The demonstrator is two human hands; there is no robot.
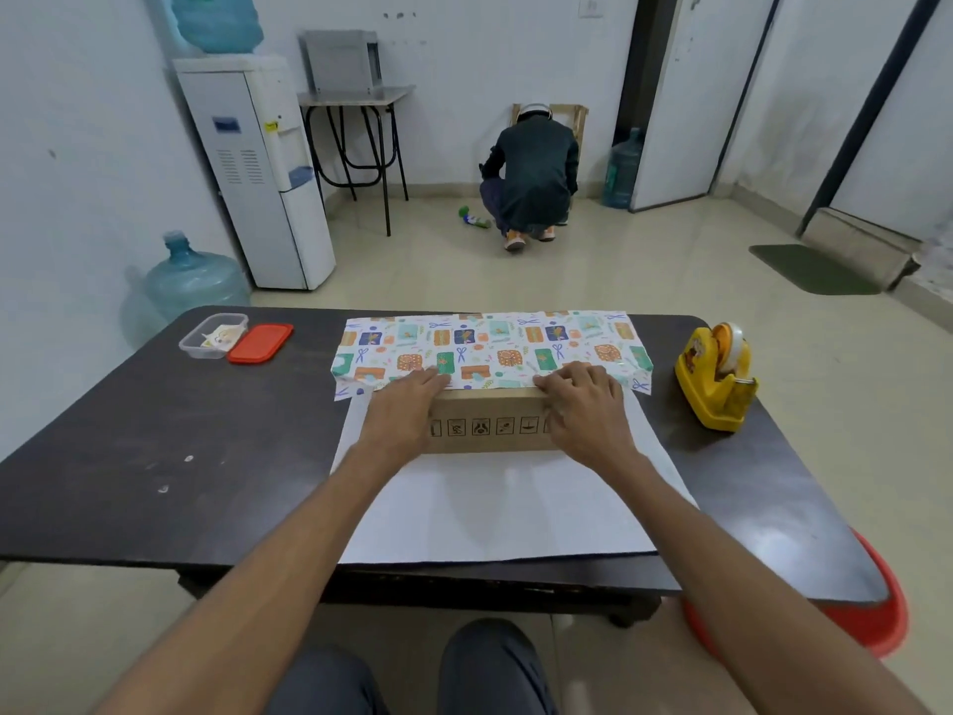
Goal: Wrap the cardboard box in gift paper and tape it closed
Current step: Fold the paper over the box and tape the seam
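A brown cardboard box (490,428) with printed handling symbols lies on a sheet of gift paper (495,348) on the dark table (180,430). The far part of the paper, patterned side up, is folded over the box top; its white underside spreads toward me. My left hand (407,399) lies flat on the paper's edge at the box's left top corner. My right hand (582,399) presses the same edge at the right top corner, fingers straight. A yellow tape dispenser (714,376) stands to the right of the box.
A clear plastic tub (212,335) and its red lid (260,343) lie at the table's far left. A red stool (876,611) stands by the table's right corner. On the floor beyond, a person crouches (531,172) near a water dispenser (258,167) and water bottles.
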